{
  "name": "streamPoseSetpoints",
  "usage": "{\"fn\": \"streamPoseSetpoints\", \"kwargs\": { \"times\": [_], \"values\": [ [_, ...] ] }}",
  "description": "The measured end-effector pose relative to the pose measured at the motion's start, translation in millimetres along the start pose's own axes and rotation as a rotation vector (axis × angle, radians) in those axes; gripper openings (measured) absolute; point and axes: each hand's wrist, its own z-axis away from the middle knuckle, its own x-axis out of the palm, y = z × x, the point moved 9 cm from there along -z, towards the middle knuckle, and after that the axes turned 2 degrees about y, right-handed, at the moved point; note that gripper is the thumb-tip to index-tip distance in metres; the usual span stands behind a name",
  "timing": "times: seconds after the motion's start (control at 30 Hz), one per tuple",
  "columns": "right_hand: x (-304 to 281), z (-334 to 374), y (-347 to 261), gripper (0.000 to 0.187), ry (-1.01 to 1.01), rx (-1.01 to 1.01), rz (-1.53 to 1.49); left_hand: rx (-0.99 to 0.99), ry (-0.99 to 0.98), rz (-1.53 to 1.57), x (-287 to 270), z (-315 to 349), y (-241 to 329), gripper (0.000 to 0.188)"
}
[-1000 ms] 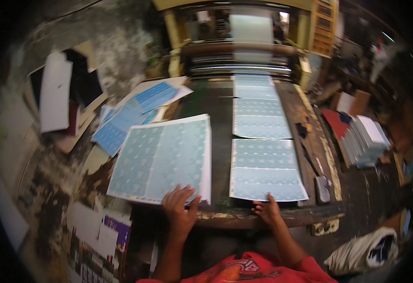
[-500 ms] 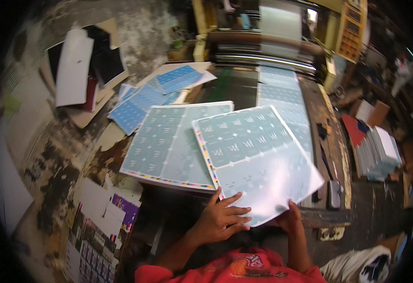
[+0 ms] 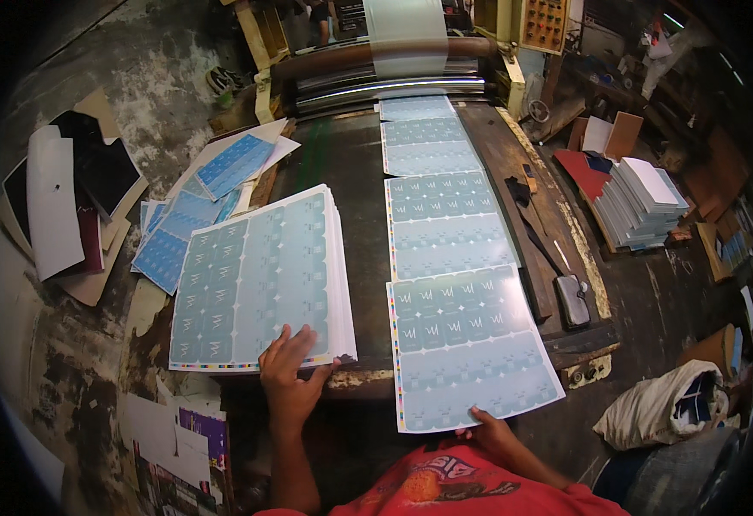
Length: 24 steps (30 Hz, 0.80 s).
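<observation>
A thick stack of pale blue-green printed sheets [image 3: 256, 275] rests on the left of the machine's feed table. On its near right corner lies my left hand [image 3: 290, 365], fingers spread over the top sheet and thumb at the edge. My right hand [image 3: 488, 430] pinches the near edge of a printed sheet [image 3: 471, 344], thumb on top and the other fingers mostly hidden underneath. That sheet lies in line with several similar printed sheets [image 3: 437, 198], which run along the table up to the rollers.
Metal rollers [image 3: 394, 84] cross the table's far end, with a clear film [image 3: 407, 34] rising above. Bluer sheets [image 3: 187, 215] lie beyond the stack. A dark pouch [image 3: 572, 301] sits by the right rail. Another paper stack [image 3: 643, 202] stands at right, a white sack [image 3: 660, 404] below it.
The sheet that both hands held tilted over the stack now lies flat in the row on the right. My left hand has left it for the stack's corner; my right hand still grips it.
</observation>
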Motion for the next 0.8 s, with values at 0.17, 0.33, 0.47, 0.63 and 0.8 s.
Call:
{"fn": "streamPoseSetpoints", "kwargs": {
  "times": [0.17, 0.33, 0.47, 0.63, 0.8],
  "values": [
    [3, 5, -1, 0.038, 0.043, 0.030, -0.097, -0.037, 0.014, -0.016, 0, -3, 3, 0.057],
    [9, -22, -20, 0.040, 0.053, 0.038, -0.131, -0.085, 0.046, 0.003, -3, -5, 1, 0.055],
    [2, -46, -32, 0.053, 0.122, -0.016, -0.158, -0.130, 0.076, 0.104, -7, -10, 1, 0.050],
    [-4, -60, -33, 0.057, 0.183, -0.093, -0.137, -0.162, 0.101, 0.155, -12, -8, -8, 0.041],
    [19, -30, -44, 0.054, 0.509, -0.115, -0.140, -0.228, 0.238, 0.169, -11, -1, -14, 0.024]
  ]
}}
